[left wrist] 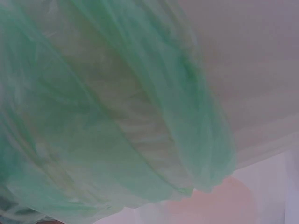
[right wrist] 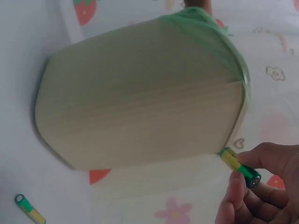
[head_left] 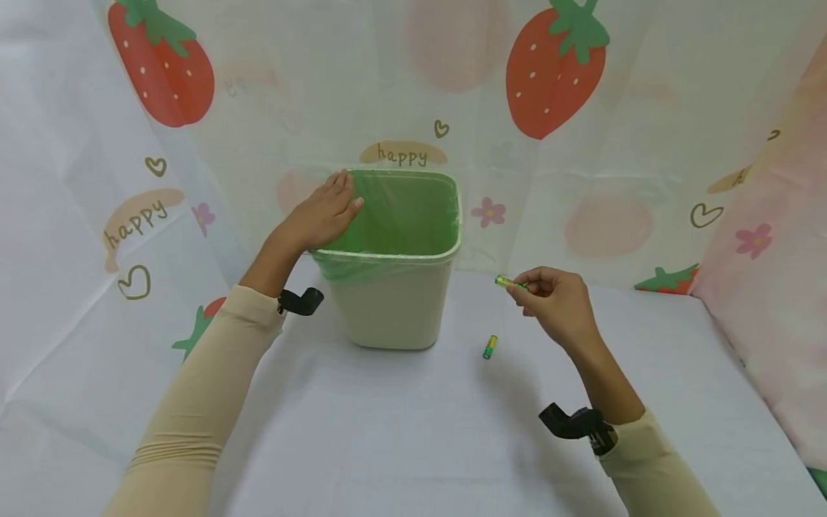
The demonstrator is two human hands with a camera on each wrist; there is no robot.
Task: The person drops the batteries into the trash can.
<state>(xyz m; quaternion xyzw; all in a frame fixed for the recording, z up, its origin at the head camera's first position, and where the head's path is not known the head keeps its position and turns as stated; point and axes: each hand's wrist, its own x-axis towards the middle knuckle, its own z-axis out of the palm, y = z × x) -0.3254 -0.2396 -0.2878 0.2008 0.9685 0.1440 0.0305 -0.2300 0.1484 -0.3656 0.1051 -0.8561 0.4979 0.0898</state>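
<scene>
A cream trash can (head_left: pixel 394 309) stands upright, lined with a thin green plastic bag (head_left: pixel 407 215) folded over its rim. My left hand (head_left: pixel 326 212) rests on the can's left rim with its fingers stretched out. In the left wrist view the bag (left wrist: pixel 140 116) hangs in folds down the can's outer wall. Right of the can, my right hand (head_left: pixel 558 298) pinches a green and yellow battery (right wrist: pixel 238 167) between thumb and fingers, above the table. A second battery (head_left: pixel 490 347) of the same colours lies on the table below that hand.
A white cloth covers the table (head_left: pixel 400 431). Behind the can rises a curtain (head_left: pixel 362 86) printed with strawberries, hearts and flowers, and a pink side panel (head_left: pixel 775 287) borders the right. Each wrist wears a black camera mount (head_left: pixel 571 422).
</scene>
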